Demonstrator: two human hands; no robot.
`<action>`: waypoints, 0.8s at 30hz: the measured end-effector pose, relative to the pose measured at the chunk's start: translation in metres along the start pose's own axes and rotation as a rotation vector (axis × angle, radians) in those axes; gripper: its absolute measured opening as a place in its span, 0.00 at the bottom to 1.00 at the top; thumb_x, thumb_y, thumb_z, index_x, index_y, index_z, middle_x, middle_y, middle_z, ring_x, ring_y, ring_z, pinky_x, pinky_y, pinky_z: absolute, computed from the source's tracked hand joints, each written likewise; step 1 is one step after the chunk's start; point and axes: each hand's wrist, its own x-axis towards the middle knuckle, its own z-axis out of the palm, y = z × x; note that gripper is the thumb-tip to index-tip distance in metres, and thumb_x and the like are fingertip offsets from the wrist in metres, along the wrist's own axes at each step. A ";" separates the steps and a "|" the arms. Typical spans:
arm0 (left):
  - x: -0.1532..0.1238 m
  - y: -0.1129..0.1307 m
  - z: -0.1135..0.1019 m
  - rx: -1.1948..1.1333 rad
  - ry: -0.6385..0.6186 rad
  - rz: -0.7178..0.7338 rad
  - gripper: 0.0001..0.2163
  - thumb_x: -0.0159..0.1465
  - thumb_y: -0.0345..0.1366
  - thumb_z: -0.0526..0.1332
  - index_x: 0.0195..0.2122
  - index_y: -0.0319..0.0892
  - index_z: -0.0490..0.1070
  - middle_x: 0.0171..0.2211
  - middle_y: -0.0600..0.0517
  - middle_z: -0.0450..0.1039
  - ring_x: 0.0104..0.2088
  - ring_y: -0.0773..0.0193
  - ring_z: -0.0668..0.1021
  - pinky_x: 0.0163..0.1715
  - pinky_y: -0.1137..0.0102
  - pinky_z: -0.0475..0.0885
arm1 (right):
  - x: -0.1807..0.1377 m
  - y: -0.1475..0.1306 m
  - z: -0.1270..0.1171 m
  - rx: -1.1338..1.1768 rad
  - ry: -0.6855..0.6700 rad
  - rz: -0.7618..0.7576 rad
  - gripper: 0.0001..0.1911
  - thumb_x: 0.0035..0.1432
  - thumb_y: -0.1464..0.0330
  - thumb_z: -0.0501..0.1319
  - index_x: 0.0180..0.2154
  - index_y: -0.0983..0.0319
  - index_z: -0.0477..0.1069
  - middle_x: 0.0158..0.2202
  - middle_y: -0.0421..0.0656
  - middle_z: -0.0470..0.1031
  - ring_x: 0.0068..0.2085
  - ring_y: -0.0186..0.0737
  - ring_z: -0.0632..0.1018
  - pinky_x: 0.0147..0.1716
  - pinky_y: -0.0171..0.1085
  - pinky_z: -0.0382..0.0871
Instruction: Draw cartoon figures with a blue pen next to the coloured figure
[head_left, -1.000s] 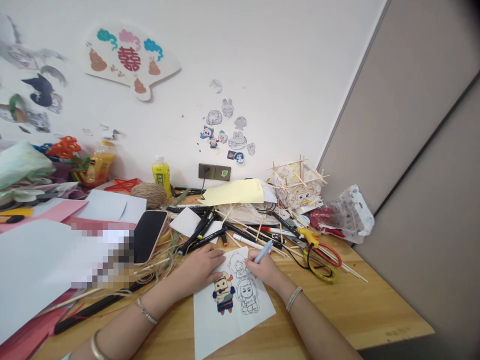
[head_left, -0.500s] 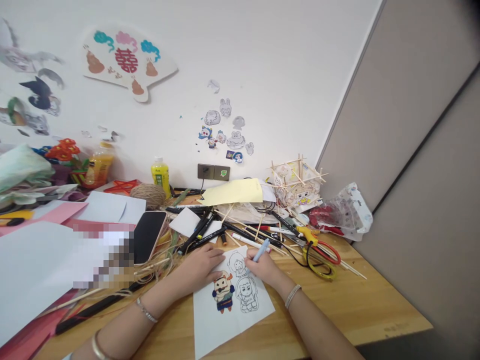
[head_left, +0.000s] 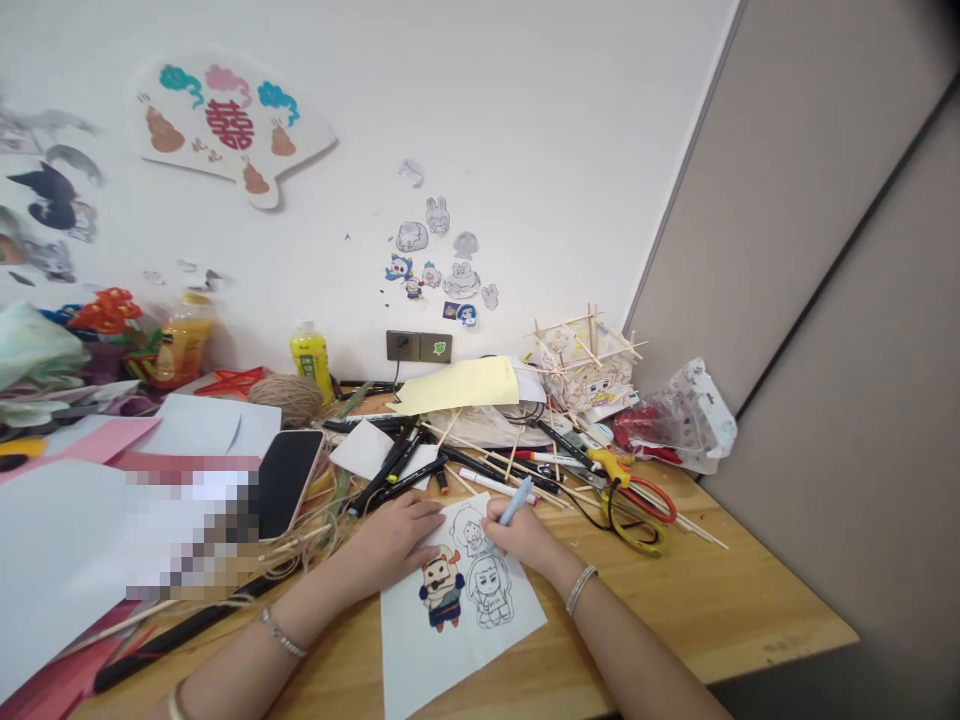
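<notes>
A white sheet of paper (head_left: 420, 665) lies on the wooden table, bearing several cartoon figures. One figure (head_left: 441, 592) is coloured in; the ones beside and above it are black outlines. My right hand (head_left: 517, 532) grips a light blue pen (head_left: 516, 502), its lower end down at the upper outlined figure (head_left: 470, 530). The pen's tip is hidden by my fingers or too small to make out. My left hand (head_left: 405, 540) lies flat on the paper's upper left edge, fingers stretched out and holding nothing.
Markers (head_left: 409, 450) and thin wooden sticks (head_left: 517, 450) lie heaped beyond the paper. Scissors (head_left: 637, 500) with red and yellow handles lie to the right. A phone (head_left: 291, 480), a ball of twine (head_left: 286, 398) and loose papers (head_left: 60, 540) are on the left. The wall stands behind.
The whole view has shifted slightly, so most things sit a little further left. Both hands keep their places on the paper, and the pen stays in my right hand.
</notes>
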 end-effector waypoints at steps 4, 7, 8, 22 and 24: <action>0.000 0.000 -0.001 -0.027 0.033 0.011 0.13 0.64 0.43 0.55 0.45 0.43 0.71 0.47 0.47 0.72 0.45 0.54 0.71 0.46 0.62 0.65 | 0.001 -0.001 -0.001 0.028 0.079 -0.004 0.11 0.49 0.71 0.53 0.18 0.59 0.54 0.16 0.32 0.56 0.19 0.30 0.62 0.20 0.30 0.53; 0.000 -0.001 -0.002 -0.062 0.031 0.001 0.14 0.64 0.44 0.55 0.45 0.43 0.71 0.47 0.47 0.72 0.46 0.55 0.71 0.46 0.62 0.66 | 0.002 -0.005 -0.008 0.047 0.223 -0.047 0.12 0.51 0.68 0.53 0.18 0.59 0.55 0.16 0.33 0.57 0.20 0.31 0.63 0.21 0.31 0.55; 0.000 -0.001 -0.002 -0.075 0.016 -0.013 0.14 0.64 0.43 0.56 0.46 0.44 0.71 0.48 0.47 0.72 0.47 0.54 0.71 0.47 0.62 0.66 | 0.002 -0.006 -0.010 0.058 0.278 -0.056 0.13 0.52 0.67 0.53 0.18 0.59 0.54 0.15 0.33 0.57 0.21 0.32 0.63 0.22 0.31 0.56; 0.000 0.000 -0.003 -0.256 -0.006 -0.137 0.09 0.60 0.40 0.60 0.40 0.45 0.71 0.47 0.48 0.70 0.47 0.54 0.69 0.46 0.64 0.65 | 0.007 -0.015 -0.012 0.168 0.488 -0.044 0.14 0.56 0.59 0.53 0.22 0.59 0.58 0.17 0.34 0.59 0.21 0.34 0.63 0.22 0.33 0.56; -0.001 0.000 -0.003 -0.267 -0.005 -0.131 0.08 0.60 0.41 0.59 0.38 0.46 0.71 0.47 0.48 0.70 0.48 0.55 0.69 0.47 0.64 0.65 | 0.008 -0.014 -0.011 0.184 0.484 -0.041 0.16 0.56 0.56 0.54 0.22 0.59 0.59 0.17 0.34 0.60 0.21 0.34 0.63 0.22 0.33 0.56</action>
